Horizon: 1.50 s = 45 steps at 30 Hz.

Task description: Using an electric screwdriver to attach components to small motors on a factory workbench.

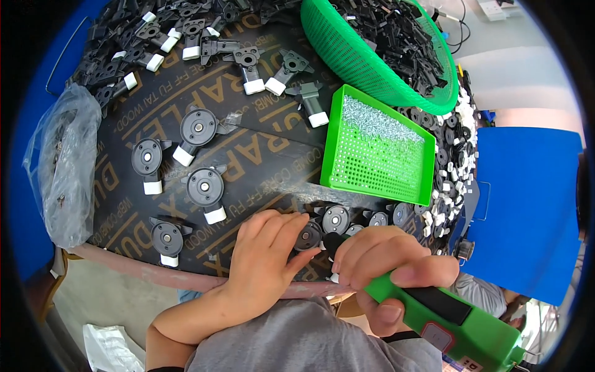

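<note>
My left hand (260, 254) rests on the near part of the dark board, thumb and fingers closed about a round black plastic part (308, 237). My right hand (387, 263) grips a green electric screwdriver (474, 325) with a black strip along its body. Its dark front end points at that part; the bit's tip is hidden, so contact cannot be told. Just beyond the hands sit more round black parts, one with a metal centre (336, 219). To the left lie several assembled round parts with white ends, among them one near the middle (206, 187).
A green perforated tray (331, 155) holds small silvery screws. Behind it stands a green basket (334, 53) full of black pieces. Black brackets (248, 59) with white ends lie at the far left. A clear plastic bag (65, 167) lies at the left edge; black and white parts (443, 180) heap at right.
</note>
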Each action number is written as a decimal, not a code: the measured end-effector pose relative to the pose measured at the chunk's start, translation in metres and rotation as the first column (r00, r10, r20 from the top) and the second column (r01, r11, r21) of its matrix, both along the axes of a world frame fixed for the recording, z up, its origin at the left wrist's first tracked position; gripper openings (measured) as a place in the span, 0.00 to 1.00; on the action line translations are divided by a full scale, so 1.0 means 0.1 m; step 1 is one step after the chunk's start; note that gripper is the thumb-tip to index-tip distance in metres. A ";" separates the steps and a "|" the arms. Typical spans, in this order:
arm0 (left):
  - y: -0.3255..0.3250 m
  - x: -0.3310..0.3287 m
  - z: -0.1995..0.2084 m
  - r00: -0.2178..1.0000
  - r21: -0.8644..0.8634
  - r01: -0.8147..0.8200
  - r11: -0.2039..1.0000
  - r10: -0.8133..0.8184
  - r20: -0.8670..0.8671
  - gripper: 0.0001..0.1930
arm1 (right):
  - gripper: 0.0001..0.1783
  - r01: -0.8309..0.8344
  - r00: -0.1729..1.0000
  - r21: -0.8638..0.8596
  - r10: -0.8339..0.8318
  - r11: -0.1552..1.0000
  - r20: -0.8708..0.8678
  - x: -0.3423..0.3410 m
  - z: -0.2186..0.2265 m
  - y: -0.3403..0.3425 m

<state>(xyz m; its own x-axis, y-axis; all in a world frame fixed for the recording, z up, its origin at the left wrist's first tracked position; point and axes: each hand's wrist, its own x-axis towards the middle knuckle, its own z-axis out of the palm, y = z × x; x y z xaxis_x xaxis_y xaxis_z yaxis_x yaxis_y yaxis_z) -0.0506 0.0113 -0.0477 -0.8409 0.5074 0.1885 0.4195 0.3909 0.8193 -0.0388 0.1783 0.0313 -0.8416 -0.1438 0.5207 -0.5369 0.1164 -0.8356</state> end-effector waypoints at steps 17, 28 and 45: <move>0.01 -0.02 -0.02 0.997 -0.001 0.057 0.998 -0.057 0.052 0.33 | 0.20 0.355 0.933 -0.118 -0.359 0.927 -0.008 -0.43 -0.23 0.50; 0.00 -0.01 -0.05 0.999 0.023 0.035 0.999 -0.036 0.037 0.29 | 0.20 0.355 0.934 -0.080 -0.357 0.931 -0.007 -0.38 -0.21 0.50; -0.02 -0.01 -0.07 0.997 0.064 0.044 0.997 -0.048 0.054 0.28 | 0.21 -0.074 0.989 -0.079 0.063 0.994 -0.130 0.01 -0.06 0.00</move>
